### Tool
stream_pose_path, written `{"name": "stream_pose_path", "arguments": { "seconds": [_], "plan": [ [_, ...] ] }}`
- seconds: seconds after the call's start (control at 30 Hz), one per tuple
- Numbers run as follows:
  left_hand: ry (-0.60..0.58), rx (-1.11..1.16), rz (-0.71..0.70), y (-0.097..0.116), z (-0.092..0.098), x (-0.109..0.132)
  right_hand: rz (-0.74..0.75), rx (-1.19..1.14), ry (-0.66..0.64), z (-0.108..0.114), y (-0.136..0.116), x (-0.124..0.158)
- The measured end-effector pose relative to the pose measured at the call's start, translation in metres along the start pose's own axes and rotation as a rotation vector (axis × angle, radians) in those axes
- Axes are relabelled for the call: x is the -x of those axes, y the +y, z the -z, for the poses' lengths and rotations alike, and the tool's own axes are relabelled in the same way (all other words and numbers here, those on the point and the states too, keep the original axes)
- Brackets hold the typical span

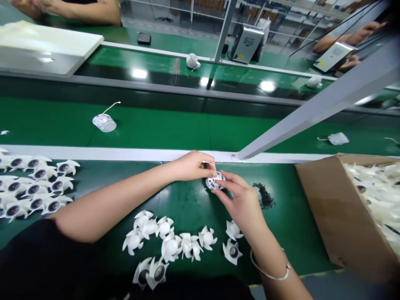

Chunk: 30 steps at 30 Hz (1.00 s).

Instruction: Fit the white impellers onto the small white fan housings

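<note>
Left hand [195, 166] and right hand [244, 201] grasp a white housing [211, 183]; fan blades [171, 246] lie near, black bits [265, 196] and a cardboard box [315, 204] right, a slanted post [312, 111] far.

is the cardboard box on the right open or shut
Open: its top is uncovered, and a heap of white parts shows inside the cardboard box.

Head-worn cam looks fwd & down, fairly close, on L hand [197, 166] & R hand [243, 198] over bench [187, 204].
</note>
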<state>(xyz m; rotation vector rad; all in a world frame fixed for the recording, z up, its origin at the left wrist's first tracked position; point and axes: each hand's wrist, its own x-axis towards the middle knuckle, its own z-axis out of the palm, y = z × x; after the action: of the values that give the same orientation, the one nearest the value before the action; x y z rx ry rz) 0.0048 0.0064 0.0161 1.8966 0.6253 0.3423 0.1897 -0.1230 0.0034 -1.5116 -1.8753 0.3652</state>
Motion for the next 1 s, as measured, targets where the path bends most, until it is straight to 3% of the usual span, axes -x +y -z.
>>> {"name": "stream_pose_path", "arguments": {
  "seconds": [0.3,0.47,0.57,0.67,0.73,0.83,1.0],
  "plan": [
    [0.061,-0.166,0.042,0.004,-0.004,0.005,-0.01,-0.094,-0.08,0.009,0.01,-0.004],
    [0.106,-0.491,0.16,0.037,0.006,0.023,0.047,-0.084,-0.247,0.014,0.006,-0.021],
    [-0.029,-0.609,0.071,0.064,-0.003,0.039,0.025,0.034,-0.08,0.02,0.012,-0.031],
    [-0.233,-0.626,-0.014,0.072,-0.031,0.049,-0.109,0.109,0.093,0.04,0.026,-0.024],
    [-0.383,-0.649,-0.081,0.066,-0.052,0.05,-0.19,0.17,0.101,0.055,0.036,-0.009],
    [-0.465,-0.573,-0.15,0.051,-0.07,0.047,-0.215,0.272,0.016,0.067,0.045,0.019],
    [-0.492,-0.467,-0.147,0.046,-0.06,0.04,-0.187,0.315,-0.008,0.054,0.047,0.042]
  ]
}}
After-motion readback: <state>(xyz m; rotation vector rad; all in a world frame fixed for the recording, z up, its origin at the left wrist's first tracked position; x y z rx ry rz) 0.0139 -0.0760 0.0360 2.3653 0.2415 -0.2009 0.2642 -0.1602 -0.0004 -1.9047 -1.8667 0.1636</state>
